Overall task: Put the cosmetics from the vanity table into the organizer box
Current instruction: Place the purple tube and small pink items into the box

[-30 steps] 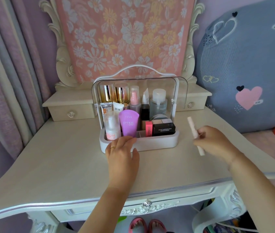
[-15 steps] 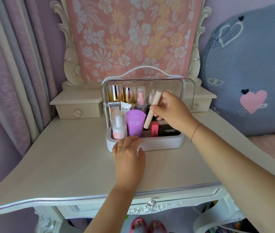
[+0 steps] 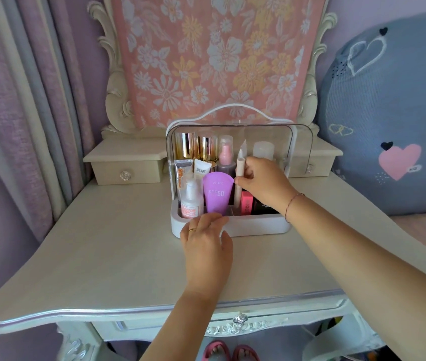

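A white organizer box [image 3: 256, 226] with a clear raised lid stands at the back middle of the vanity table [image 3: 102, 251]. It holds several cosmetics: a purple SPF50 tube [image 3: 217, 195], a white pump bottle [image 3: 191, 198], gold bottles [image 3: 196, 148], a pink box [image 3: 245, 205]. My right hand [image 3: 264, 182] grips a slim beige stick [image 3: 239, 183], upright, with its lower end down inside the box between the purple tube and the pink box. My left hand [image 3: 206, 243] rests flat on the tabletop, fingertips touching the box's front rim.
Small drawer units [image 3: 126, 168] flank the box at the table's back. A mirror frame covered by floral cloth [image 3: 214, 61] rises behind. Curtains hang at the left. A blue cushion [image 3: 394, 121] with hearts lies at the right, on a bed.
My right hand carried the beige stick from the table's right side to the box and lowered it upright into a front compartment. My left hand stayed at the box's front.
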